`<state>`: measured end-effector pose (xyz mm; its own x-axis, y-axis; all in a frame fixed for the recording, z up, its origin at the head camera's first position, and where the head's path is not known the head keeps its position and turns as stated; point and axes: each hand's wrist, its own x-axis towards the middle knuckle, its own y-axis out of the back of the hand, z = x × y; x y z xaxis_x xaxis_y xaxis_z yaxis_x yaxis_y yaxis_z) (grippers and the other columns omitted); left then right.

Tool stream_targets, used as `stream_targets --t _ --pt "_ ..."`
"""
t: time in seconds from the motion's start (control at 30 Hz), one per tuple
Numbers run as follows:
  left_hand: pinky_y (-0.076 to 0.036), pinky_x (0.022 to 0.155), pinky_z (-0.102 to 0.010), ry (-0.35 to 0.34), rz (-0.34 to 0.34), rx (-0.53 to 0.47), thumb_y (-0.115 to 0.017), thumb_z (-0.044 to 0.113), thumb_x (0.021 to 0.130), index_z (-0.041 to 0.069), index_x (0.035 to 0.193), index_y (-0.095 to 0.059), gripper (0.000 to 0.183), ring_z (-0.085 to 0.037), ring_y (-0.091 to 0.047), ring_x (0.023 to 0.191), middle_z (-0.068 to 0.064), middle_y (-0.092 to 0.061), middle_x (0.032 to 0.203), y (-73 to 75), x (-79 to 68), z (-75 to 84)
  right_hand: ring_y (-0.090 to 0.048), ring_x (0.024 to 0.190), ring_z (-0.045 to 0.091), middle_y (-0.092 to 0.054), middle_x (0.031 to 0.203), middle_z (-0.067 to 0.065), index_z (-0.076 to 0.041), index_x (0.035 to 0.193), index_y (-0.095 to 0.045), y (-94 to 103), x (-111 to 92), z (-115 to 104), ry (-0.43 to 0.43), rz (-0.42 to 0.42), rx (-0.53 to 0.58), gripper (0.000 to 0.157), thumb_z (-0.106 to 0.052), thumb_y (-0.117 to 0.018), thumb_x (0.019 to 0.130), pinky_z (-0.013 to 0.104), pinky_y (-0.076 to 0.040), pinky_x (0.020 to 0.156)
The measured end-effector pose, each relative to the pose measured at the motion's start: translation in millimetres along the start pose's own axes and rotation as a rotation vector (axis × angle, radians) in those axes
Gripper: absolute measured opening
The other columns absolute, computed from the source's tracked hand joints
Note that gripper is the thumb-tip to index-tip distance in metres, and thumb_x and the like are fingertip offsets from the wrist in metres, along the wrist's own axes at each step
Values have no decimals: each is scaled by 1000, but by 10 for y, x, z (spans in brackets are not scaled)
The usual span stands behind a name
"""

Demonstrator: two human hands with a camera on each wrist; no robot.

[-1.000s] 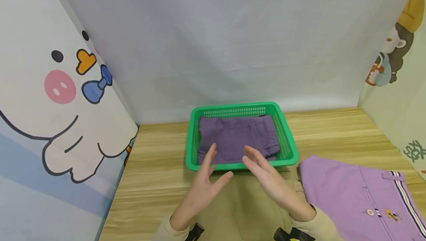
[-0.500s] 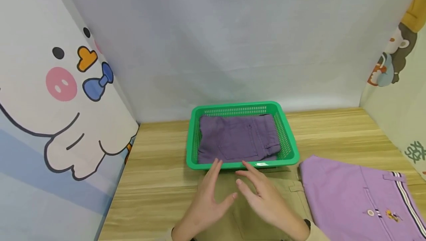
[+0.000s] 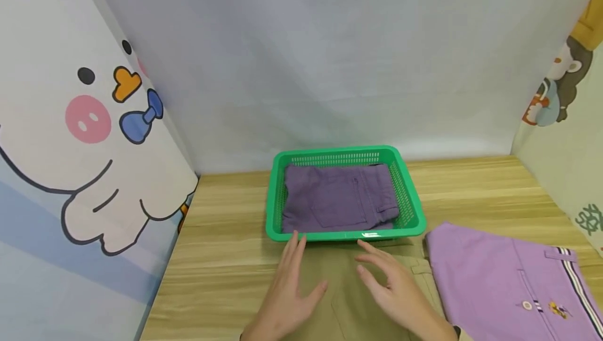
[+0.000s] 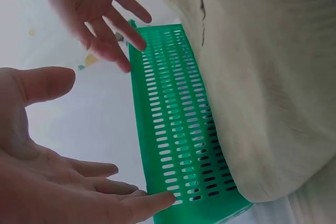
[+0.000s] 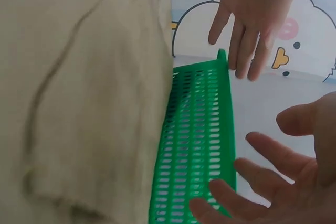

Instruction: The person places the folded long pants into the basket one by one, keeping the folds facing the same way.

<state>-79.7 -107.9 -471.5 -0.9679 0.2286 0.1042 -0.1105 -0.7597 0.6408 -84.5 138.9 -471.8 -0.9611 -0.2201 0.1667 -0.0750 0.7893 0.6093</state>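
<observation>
Both hands are over a khaki garment [image 3: 334,299] spread on the table at the front. My left hand [image 3: 286,299] has its fingers extended and its thumb apart, with nothing in it. Facing it, my right hand [image 3: 398,294] is spread in the same way, also holding nothing. The fingertips of both are near the front rim of a green plastic basket [image 3: 273,189]. A folded dark purple garment [image 3: 336,199] lies in that basket. In the left wrist view, the khaki garment [image 4: 262,87] bulges up in front of the basket's slotted side [image 4: 163,119].
Lilac trousers [image 3: 485,273] with a button and a striped waistband lie on the right, against the khaki garment. The wood-patterned table [image 3: 221,241] ends at a pale back wall [image 3: 330,68]. Side walls with cartoon prints stand left and right.
Both hands have drawn back from over the basket's front rim toward the person, and have moved slightly farther apart in the last half second. The basket and garments look unmoved.
</observation>
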Motion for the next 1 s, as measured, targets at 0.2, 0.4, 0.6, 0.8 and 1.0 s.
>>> stream_targets --t 0.2,0.4,0.6,0.8,1.0 --pt "-27 125 -70 -9 -16 47 -75 33 98 2 167 -30 88 -47 -17 163 -17 -14 179 -55 -88 -77 -54 143 47 -53 162 14 -12 133 -73 98 -97 186 -101 -49 -78 32 -31 -65 108 69 -50 108" --pt "-36 121 -68 -49 -57 272 -79 34 93 -1 165 -33 92 -52 -14 162 -17 -1 180 -126 -100 -172 -44 146 59 -37 167 31 -6 134 -71 162 -139 314 -198 -67 -130 38 -31 -66 106 75 -46 108" --pt "-37 120 -69 -47 -88 353 -80 40 92 1 163 -38 91 -54 -14 161 -26 -2 178 -195 -152 -238 -40 147 62 -39 165 33 -7 131 -73 220 -189 369 -178 18 -186 36 -32 -69 104 82 -35 111" --pt "-34 119 -73 -18 -174 280 -79 40 91 -5 161 -38 93 -60 -14 158 -41 -10 171 -184 -162 -308 -25 151 66 -23 166 44 0 145 -61 325 -218 479 -276 -109 -208 59 -42 -67 104 83 -28 114" --pt "-32 119 -75 44 -262 196 -74 39 98 -7 161 -36 87 -61 -13 158 -39 -11 171 -135 -125 -366 -12 154 66 -6 167 47 12 162 -24 418 -195 542 -374 -222 -163 91 -48 -62 106 80 -21 119"
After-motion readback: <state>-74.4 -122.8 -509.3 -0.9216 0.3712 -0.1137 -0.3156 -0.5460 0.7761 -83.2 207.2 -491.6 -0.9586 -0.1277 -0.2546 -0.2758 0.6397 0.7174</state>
